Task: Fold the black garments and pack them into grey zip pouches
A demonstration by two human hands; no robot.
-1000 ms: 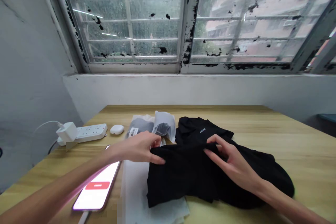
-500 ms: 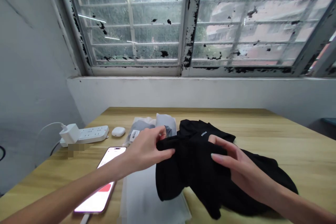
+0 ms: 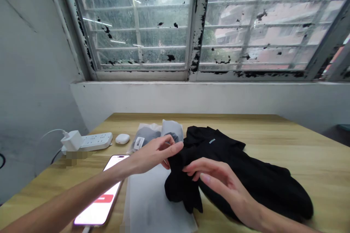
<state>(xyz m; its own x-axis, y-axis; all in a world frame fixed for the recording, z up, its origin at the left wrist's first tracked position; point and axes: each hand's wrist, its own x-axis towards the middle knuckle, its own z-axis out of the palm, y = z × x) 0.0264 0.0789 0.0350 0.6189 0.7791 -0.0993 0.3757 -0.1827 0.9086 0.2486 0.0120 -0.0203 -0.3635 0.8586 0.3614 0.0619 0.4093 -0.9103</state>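
A black garment (image 3: 254, 174) with small light lettering lies loosely bunched across the table, one end hanging over a translucent white plastic bag (image 3: 153, 200). At the garment's left end, my left hand (image 3: 161, 153) is closed on the black cloth, thumb on top and fingertips partly behind it. My right hand (image 3: 226, 185) hovers low over the front of the garment. Its fingers are curved, with the thumb apart from the index finger. The right fingertips meet the cloth near the left hand, and no fabric shows between thumb and finger.
Two packed clear bags (image 3: 172, 130) with grey contents sit behind my left hand, one bearing a barcode label (image 3: 139, 143). A lit phone (image 3: 101, 196) on a cable lies left of the plastic bag. Farther back are a white earbud case (image 3: 122, 138) and a power strip (image 3: 97, 142) with a charger.
My right hand has moved left and down from the lettering toward my left hand. The garment's raised front part has dropped and gathered toward the left, and its right part lies flatter.
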